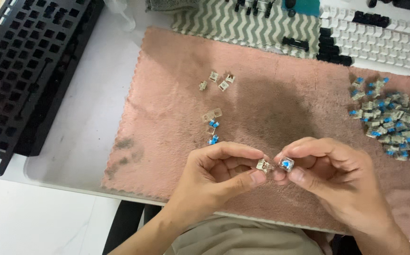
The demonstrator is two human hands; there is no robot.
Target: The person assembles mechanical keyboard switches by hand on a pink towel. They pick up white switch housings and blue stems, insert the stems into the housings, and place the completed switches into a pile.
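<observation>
My left hand (217,172) pinches a small grey switch base (262,165) between thumb and forefinger. My right hand (332,177) pinches a clear switch top with a blue stem (286,164). The two pieces sit close together, almost touching, above the near part of a pink fluffy cloth (176,108). A few taken-apart switch pieces (212,125) lie on the cloth just beyond my left hand, and three beige bases (219,81) lie farther away.
A pile of several blue-stemmed switches (393,118) lies at the cloth's right. A black bare keyboard frame (21,66) lies at the left. White and black keycaps (379,35) sit in rows at the far right, beside a zigzag-patterned mat (224,23).
</observation>
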